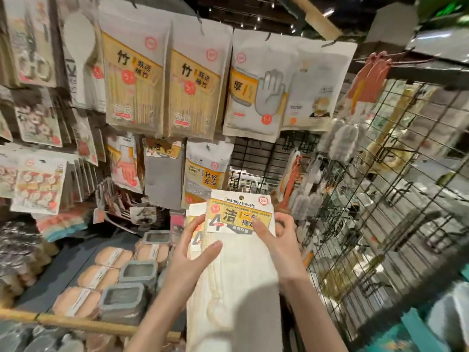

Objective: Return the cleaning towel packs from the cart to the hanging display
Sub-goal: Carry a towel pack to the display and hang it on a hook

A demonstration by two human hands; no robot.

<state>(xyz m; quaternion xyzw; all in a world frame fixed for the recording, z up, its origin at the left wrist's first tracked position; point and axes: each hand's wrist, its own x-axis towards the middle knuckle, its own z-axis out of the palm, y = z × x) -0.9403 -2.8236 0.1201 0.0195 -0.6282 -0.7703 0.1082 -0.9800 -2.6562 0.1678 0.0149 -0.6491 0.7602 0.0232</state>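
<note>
Right hand [275, 235] has its thumb and curled fingers pinched on the right edge of the front towel pack's [241, 250] header card [239, 213], thumb lying across the yellow label. Left hand [195, 247] is spread pretty wide, fingers straight, index tip touching the left edge of that card and thumb resting on the cream cloth below it. The card reads "Cleaning towels" in black, with a red round logo top right, a red "5" dot, a big "4" and a large 洁 on a yellow band (smaller print is too blurry to read). The cloth itself is pale cream, ribbed, and hangs down long between the forearms. A second pack [196, 224] sits just behind it to the left, same yellow card peeking out. Both are held up in front of the hanging display, under a pouch [206, 171] reading 轻松去污. Up top hang two pouches [162, 82] marked 竹 and a glove pack [253, 87] marked 厚. A wire grid [380, 174] runs along the right.
</note>
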